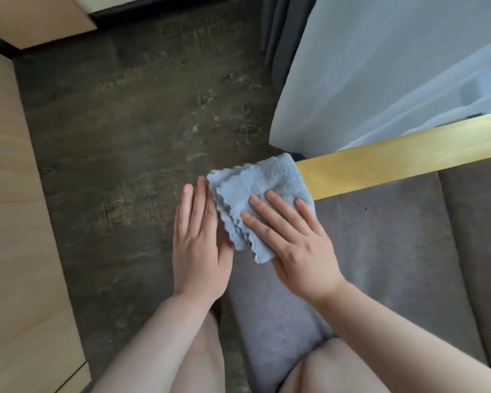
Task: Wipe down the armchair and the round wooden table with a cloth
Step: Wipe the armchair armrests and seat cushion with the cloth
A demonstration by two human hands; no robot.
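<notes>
A folded light-blue cloth (262,199) lies over the front end of the armchair's yellow wooden armrest (394,163). My right hand (292,242) lies flat on the cloth with straight fingers, pressing it down. My left hand (199,245) is flat beside the cloth's left edge, fingers straight, its thumb side touching the scalloped hem. The armchair's grey seat cushion (380,251) spreads below and to the right of the armrest. The round wooden table is not in view.
Dark wood-patterned floor (142,123) fills the middle. A light wooden cabinet panel (14,222) runs along the left. White sheer curtain (380,66) and dark drape (284,38) hang behind the armrest. My bare knees are at the bottom edge.
</notes>
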